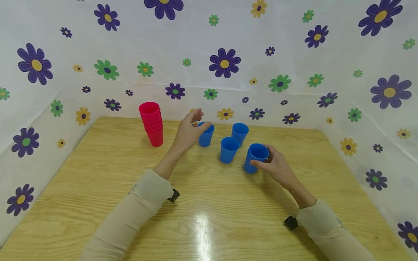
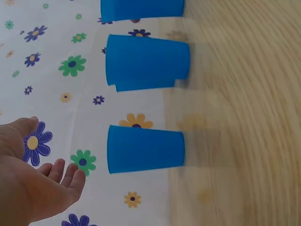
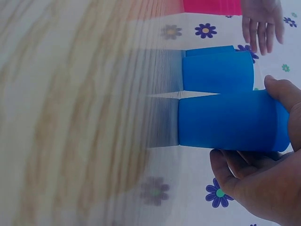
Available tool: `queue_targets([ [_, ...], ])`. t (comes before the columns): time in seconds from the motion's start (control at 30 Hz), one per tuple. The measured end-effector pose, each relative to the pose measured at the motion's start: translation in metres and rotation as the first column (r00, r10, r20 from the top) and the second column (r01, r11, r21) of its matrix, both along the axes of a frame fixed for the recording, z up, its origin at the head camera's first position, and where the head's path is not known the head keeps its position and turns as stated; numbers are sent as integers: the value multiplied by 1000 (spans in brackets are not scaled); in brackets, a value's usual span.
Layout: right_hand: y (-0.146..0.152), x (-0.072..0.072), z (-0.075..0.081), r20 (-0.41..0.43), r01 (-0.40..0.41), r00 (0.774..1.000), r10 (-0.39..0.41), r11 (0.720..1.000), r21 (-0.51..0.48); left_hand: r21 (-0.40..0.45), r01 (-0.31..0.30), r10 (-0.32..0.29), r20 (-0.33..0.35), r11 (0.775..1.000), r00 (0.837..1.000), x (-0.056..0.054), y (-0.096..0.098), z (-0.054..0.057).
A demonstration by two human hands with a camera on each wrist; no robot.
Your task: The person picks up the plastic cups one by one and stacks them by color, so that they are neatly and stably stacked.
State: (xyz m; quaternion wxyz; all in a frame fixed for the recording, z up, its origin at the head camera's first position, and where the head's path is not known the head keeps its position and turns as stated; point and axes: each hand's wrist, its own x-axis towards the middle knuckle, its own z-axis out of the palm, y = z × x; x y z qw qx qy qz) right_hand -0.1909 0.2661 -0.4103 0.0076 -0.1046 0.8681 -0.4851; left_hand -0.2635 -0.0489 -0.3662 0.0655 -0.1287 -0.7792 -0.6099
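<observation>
At the right, my right hand grips a nested pair of blue cups near the rim, thumb on one side and fingers on the other. In the right wrist view these cups stand upright with their base at the tabletop. My left hand is held in the air with fingers loosely extended and nothing in them. It overlaps the rim of the leftmost blue cup in the head view, but the left wrist view shows a gap between hand and cup. Between the hands stand another blue cup and one behind it.
A tall stack of red cups stands upright at the back left of the wooden table. A white cloth printed with flowers hangs behind the table and along both sides.
</observation>
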Motion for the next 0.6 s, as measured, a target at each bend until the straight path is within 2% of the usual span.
queue_targets([
  [0.27,2,2,-1,6,5,1000,-5,1000,-6,-91,-9,21,125,996,992,-15,-9,-15],
  [0.47,4,3,-1,0,1,1000,-1,1000,1,-140,28,4,222,990,975,-20,-10,-22],
  [0.6,4,3,-1,-4,1,1000,-1,1000,9,-159,55,-15,244,986,970,-24,-9,-29],
])
